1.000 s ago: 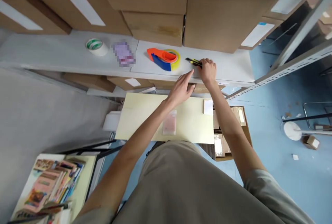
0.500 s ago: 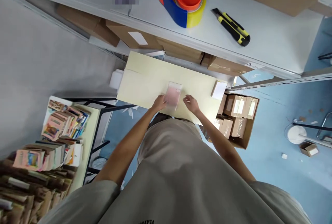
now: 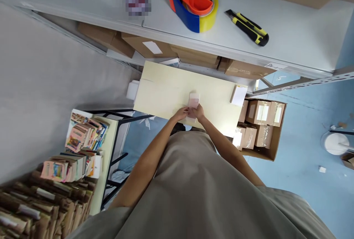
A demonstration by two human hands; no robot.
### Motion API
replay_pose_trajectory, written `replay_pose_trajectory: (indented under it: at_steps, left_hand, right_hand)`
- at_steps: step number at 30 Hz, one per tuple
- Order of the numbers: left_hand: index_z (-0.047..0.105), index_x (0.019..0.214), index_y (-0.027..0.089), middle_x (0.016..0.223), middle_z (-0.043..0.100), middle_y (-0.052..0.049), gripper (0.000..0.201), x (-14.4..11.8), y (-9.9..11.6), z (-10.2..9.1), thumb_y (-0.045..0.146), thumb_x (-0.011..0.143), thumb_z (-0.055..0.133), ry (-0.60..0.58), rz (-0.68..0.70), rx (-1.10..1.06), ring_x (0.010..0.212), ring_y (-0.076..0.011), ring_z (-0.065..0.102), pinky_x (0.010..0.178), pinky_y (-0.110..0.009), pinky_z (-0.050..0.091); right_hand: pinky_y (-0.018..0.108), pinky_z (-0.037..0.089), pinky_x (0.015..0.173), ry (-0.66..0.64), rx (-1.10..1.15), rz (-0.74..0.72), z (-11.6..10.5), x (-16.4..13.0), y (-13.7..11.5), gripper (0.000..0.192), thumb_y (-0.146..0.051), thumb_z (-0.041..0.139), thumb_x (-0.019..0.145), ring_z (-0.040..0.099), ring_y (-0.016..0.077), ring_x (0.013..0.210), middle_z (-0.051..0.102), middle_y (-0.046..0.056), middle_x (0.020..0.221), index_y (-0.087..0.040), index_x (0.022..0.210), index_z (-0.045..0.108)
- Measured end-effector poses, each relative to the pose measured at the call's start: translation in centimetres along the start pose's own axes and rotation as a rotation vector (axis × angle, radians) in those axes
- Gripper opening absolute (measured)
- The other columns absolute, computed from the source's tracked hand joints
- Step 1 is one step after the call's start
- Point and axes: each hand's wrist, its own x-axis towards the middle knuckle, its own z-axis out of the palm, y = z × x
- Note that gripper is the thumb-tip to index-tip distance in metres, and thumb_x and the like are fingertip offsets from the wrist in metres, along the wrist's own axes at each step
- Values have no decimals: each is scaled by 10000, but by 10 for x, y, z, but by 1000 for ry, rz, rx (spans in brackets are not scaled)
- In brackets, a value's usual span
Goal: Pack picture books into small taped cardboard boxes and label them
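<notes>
both hands meet at the near edge of a small table (image 3: 166, 95), the left hand (image 3: 181, 114) and right hand (image 3: 198, 112) touching a flat packet (image 3: 193, 100). on the shelf (image 3: 290, 36) beyond lie a tape dispenser (image 3: 193, 6) and, to its right, a utility knife (image 3: 247, 27). an open carton (image 3: 260, 124) of boxes sits right of the table, stacked books (image 3: 74, 150) near left.

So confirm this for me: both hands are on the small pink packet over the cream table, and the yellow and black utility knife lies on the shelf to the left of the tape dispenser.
Wrong on one count. In the head view the utility knife lies on the shelf to the right of the tape dispenser, not the left. The left hand and right hand are both on the pink packet over the cream table.
</notes>
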Motion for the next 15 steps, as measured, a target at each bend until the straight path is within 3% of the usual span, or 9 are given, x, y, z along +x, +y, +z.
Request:
replay_pose_trajectory:
  at_steps: [4,6,10,12,15]
  left_hand:
    - [743,1446,160,1497,779,-230,613,-4,8,-37,440,915,866,162,10,-185,1349,-316,763,1104,-434,636]
    - [743,1461,178,1512,778,-226,727,-7,19,-63,541,861,937,135,74,-390,1375,-315,755,1138,-441,618]
    - [849,1162,157,1193,869,-194,771,-18,52,-105,759,708,1012,-147,277,-676,1157,-348,811,1019,-466,652]
    - [844,1008,156,1041,858,-156,755,-25,69,-120,804,666,1022,-147,347,-707,1029,-316,797,926,-430,651]
    - [790,845,181,847,766,-52,689,-34,82,-140,823,691,986,-5,423,-628,858,-218,694,782,-327,584]
  right_hand:
    - [364,633,911,9,28,-89,-4,-10,-35,285,-374,818,780,727,251,1004,812,12,958,-263,999,674]
    - [361,634,886,-82,97,-190,-10,-18,-61,388,-492,868,794,735,250,989,829,34,1023,-244,1049,712]
    - [375,645,851,-217,190,-381,-13,-39,-111,645,-698,962,748,751,265,979,845,69,1093,-224,1132,752]
    - [380,652,853,-204,182,-432,-7,-48,-130,681,-738,969,752,755,265,974,850,75,1102,-219,1141,759]
    - [394,658,882,-150,159,-478,16,-56,-147,697,-762,960,767,760,278,1007,852,86,1134,-220,1153,754]
